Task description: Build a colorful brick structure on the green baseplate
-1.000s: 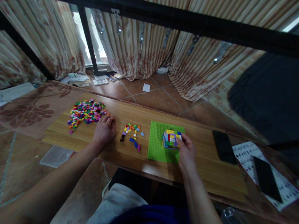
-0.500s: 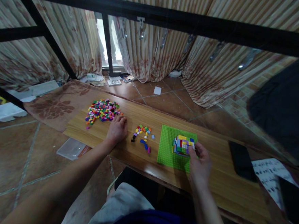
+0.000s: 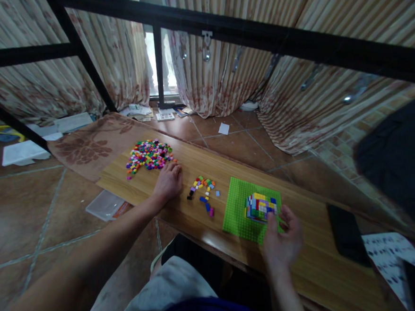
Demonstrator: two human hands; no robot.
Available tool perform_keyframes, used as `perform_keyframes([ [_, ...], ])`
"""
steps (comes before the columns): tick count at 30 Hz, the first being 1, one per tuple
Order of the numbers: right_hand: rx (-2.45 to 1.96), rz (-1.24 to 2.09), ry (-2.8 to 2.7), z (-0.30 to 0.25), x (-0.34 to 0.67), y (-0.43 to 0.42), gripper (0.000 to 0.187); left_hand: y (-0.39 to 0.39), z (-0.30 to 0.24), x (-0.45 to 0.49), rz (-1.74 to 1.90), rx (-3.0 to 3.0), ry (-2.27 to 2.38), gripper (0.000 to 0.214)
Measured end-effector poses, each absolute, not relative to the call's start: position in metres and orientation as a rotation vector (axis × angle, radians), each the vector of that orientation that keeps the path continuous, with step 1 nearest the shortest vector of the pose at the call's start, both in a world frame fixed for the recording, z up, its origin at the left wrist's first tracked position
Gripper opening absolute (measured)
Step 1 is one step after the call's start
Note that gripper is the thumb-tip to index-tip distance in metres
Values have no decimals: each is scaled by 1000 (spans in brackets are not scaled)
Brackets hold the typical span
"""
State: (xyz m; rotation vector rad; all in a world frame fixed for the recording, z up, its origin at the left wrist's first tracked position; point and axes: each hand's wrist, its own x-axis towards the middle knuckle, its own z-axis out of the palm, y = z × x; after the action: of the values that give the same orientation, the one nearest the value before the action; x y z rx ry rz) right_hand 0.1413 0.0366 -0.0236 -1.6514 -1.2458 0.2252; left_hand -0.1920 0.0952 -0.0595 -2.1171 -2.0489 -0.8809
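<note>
On the wooden table my left hand [image 3: 169,181] rests with its fingers curled, right beside the pile of small colourful building bricks [image 3: 149,154]. Whatever those fingers may hold is hidden. A block-shaped build of multicoloured bricks [image 3: 259,208] stands on the green baseplate [image 3: 235,209]. Just to its right is my right hand [image 3: 284,236], thumb and fingers apart, with nothing visible between them. The thumb tip is close to the build's right side; I cannot tell if it touches. Between my hands lie several loose bricks [image 3: 204,183], with blue ones [image 3: 207,206] nearer me.
A black phone-like slab [image 3: 346,234] lies on the table's right part, beside a printed sheet [image 3: 394,258]. A clear plastic lid or box [image 3: 105,205] is below the table's left edge. A black metal frame [image 3: 216,23] crosses above, before striped curtains [image 3: 212,80].
My right hand has opened and drawn slightly away from the brick build. My left hand stays by the pile. The whole view has shifted a little as the head turned.
</note>
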Motion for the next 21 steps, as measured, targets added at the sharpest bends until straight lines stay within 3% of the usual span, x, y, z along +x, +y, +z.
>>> perform_keyframes([
  [3, -1521, 33, -1424, -16, 124, 24, 38, 95, -59, -192, -876, -2121, -2039, 23],
  [8, -1285, 208, -1826, -23, 85, -2, 24, 96, -60, -193, -893, -2112, -2020, 23],
  [13, -1285, 347, -1970, -39, 61, -6, 22, 98, -61, -194, -897, -2123, -2021, 23],
  [21, -1558, 203, -2099, -31, 47, 53, 27, 99, -65, -196, -900, -2116, -2003, 24],
])
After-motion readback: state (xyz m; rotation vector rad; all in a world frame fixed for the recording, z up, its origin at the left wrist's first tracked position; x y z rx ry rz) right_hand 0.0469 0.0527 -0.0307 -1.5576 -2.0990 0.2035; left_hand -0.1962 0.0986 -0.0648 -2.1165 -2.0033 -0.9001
